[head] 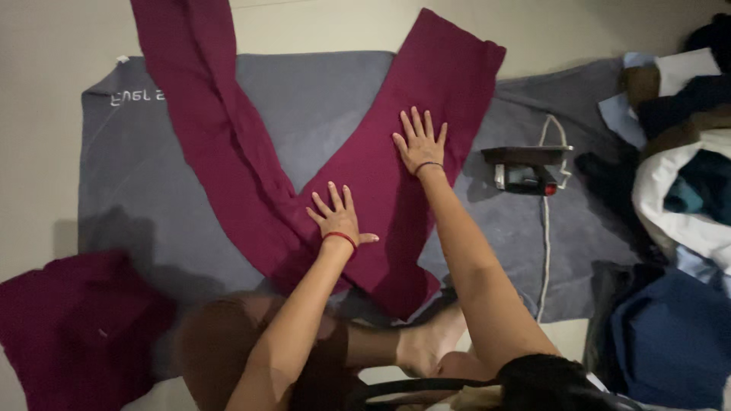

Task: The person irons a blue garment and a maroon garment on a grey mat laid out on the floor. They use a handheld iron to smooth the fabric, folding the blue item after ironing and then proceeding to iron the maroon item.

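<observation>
- A folded maroon cloth (76, 327) is seen at the far left, lying partly on the pale floor (46, 152) and partly at the corner of the grey blanket (137, 183) that serves as a pressing pad.
- The maroon trousers (251, 198) are spread across that blanket, their two legs splayed in a V that meets near the person's knees.
- The left hand (337, 217) is laid flat on the fabric near the point where the two legs join, fingers spread and nothing gripped; a red band is worn at its wrist.
- The right hand (420, 143) is laid flat further up the right-hand trouser leg, likewise open with fingers fanned, holding nothing; a dark band is worn at its wrist.
- For the smoothing to be done well, the cloth is best kept anchored under the left palm while creases are pushed outward along the leg, towards the hem, under the right palm.
- Pressure is best kept even and flat, so that the fabric is not bunched ahead of the fingers.
- A clothes iron (525, 171) is stood on the blanket just beside the right-hand trouser leg, apart from both hands, with its white cord (545, 251) trailing back towards the person; the sleeve side of the right arm is best kept clear of it.
- A heap of mixed clothes (678, 152) is piled at the far right, well apart from the hands.
</observation>
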